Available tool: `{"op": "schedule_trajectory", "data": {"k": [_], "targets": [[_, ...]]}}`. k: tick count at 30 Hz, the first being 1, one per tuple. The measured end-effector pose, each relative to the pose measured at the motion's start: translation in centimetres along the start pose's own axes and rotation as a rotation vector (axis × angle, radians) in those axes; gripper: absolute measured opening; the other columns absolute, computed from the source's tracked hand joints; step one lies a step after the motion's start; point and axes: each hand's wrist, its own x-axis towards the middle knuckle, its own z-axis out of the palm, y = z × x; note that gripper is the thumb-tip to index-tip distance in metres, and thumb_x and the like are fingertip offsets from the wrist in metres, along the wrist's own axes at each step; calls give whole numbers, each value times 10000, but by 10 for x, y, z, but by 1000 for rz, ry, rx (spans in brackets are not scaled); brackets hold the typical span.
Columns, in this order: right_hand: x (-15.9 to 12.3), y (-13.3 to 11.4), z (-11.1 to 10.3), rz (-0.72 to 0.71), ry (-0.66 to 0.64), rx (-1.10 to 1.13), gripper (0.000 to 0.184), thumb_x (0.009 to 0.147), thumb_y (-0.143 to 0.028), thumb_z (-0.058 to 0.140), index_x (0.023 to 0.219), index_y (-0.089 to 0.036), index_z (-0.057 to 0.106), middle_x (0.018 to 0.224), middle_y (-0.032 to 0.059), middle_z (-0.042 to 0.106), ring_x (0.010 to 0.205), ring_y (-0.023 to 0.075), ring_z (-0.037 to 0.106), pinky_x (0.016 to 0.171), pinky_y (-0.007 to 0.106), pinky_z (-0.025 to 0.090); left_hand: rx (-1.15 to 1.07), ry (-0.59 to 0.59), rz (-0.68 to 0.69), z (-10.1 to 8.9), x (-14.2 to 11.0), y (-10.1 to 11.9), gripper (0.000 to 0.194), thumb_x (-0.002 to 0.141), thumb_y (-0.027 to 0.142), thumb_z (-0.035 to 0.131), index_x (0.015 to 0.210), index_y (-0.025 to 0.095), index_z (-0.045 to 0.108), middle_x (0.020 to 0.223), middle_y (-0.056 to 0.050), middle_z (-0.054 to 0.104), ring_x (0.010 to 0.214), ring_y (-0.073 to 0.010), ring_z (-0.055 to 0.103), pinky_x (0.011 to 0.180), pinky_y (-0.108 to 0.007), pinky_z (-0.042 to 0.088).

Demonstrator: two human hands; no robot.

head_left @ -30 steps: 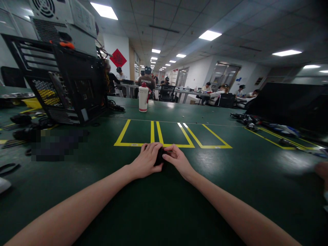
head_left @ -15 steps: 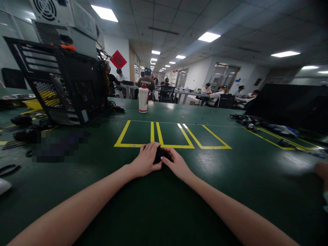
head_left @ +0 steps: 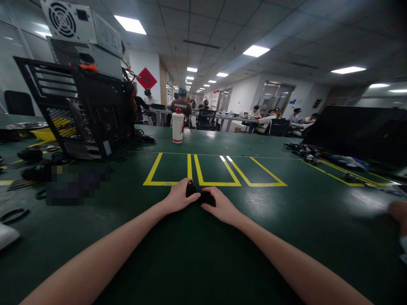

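Observation:
Near the front of the yellow-taped boxes, my left hand (head_left: 179,197) is curled around a small black object (head_left: 190,187), mostly hidden by the fingers. Across a narrow gap, my right hand (head_left: 221,206) curves its thumb and fingers around a second small black piece (head_left: 208,198). Its shape is too dark to make out. Both hands rest low over the green table (head_left: 197,250), with fingertips facing each other.
A black computer case (head_left: 95,114) topped by metal power supplies (head_left: 85,29) stands left. Behind the yellow tape (head_left: 213,184) is a white cup (head_left: 177,127). Cables (head_left: 305,152) and a black panel (head_left: 356,131) lie right. Another person's hand (head_left: 397,214) shows at the right edge.
My hands have drawn apart from touching, the left moving leftward with its black object. A dark piece now shows separately inside my right hand. The view has tipped slightly upward.

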Motion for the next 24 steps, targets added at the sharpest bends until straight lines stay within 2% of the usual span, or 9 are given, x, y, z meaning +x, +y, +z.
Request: {"op": "schedule_trajectory", "data": {"k": [3, 7, 10, 15, 18, 21, 24], "targets": [[2, 0, 2, 14, 12, -18, 420, 674, -279, 611, 1076, -222, 501, 1087, 55, 510, 1035, 233, 468, 911, 464, 342, 7, 3, 29, 1, 0, -2, 634, 648, 495, 588, 1144, 175, 357, 1102, -105, 495, 1008, -260, 491, 833, -427, 395], [1, -3, 4, 36, 56, 28, 478, 652, -255, 634, 1100, -214, 473, 1100, 57, 516, 1050, 226, 475, 938, 464, 322, 54, 26, 25, 2, 2, 1, 517, 654, 375, 606, 1074, 157, 398, 1033, -99, 513, 953, -244, 517, 795, -396, 416], [-9, -13, 2, 54, 71, 59, 526, 639, -251, 648, 1123, -220, 444, 1103, 56, 517, 1041, 217, 489, 928, 442, 345, 103, -37, 75, -8, -8, 14, 505, 669, 332, 589, 1091, 154, 377, 1051, -102, 494, 932, -236, 526, 782, -381, 420], [-49, -55, 4, 72, -169, 114, 745, 537, -253, 729, 1188, -246, 367, 1016, 52, 572, 953, 229, 542, 864, 417, 402, 279, -302, 263, -33, -57, 49, 570, 612, 313, 634, 1117, 209, 391, 1020, -60, 501, 888, -239, 527, 776, -376, 409], [-75, -81, 13, 106, -306, 174, 869, 507, -244, 747, 1245, -257, 288, 1086, 75, 561, 1004, 257, 530, 861, 412, 406, 361, -401, 346, -42, -94, 69, 669, 574, 319, 662, 1163, 205, 367, 1043, -78, 507, 919, -261, 510, 822, -403, 382], [-94, -97, 26, 85, -358, 226, 988, 450, -261, 774, 1276, -268, 232, 1156, 79, 529, 1063, 273, 496, 890, 404, 391, 409, -467, 356, -49, -124, 84, 723, 534, 340, 697, 1170, 209, 377, 1098, -101, 503, 969, -296, 494, 851, -443, 362], [-101, -101, 40, 57, -384, 256, 1007, 461, -298, 764, 1294, -279, 198, 1167, 75, 514, 1062, 261, 497, 895, 390, 391, 449, -506, 368, -58, -142, 95, 672, 571, 288, 681, 1174, 275, 386, 1145, -107, 495, 989, -321, 493, 817, -491, 368]]}}
